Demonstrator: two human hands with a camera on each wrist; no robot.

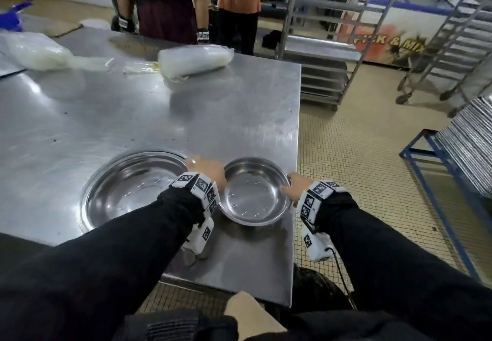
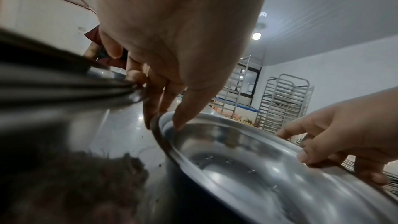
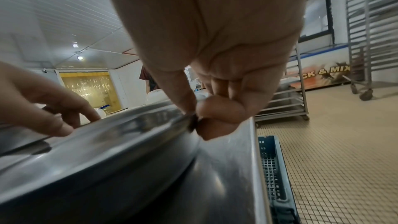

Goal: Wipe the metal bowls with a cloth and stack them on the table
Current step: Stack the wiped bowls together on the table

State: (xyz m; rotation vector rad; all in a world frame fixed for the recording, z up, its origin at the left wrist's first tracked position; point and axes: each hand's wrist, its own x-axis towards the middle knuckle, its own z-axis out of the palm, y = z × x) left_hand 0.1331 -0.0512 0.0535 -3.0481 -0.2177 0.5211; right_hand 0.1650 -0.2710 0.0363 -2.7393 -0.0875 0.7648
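Note:
A small metal bowl (image 1: 255, 194) sits upright on the steel table (image 1: 159, 117), close to its right edge. My left hand (image 1: 210, 166) pinches the bowl's left rim, thumb inside and fingers outside, as the left wrist view shows for the left hand (image 2: 165, 120). My right hand (image 1: 288, 185) pinches the opposite rim between thumb and curled fingers; the right wrist view has the right hand (image 3: 193, 118) closed on that edge. A larger metal bowl (image 1: 133, 189) lies just left of the small one, and its rim (image 2: 64, 83) looks like several nested rims.
Clear plastic bags (image 1: 194, 60) lie at the table's far side, where two people (image 1: 165, 2) stand. Tall tray racks (image 1: 319, 48) and stacked trays on a blue frame (image 1: 471, 138) stand on the tiled floor to the right. A grey crate (image 3: 273, 168) sits beside the table edge.

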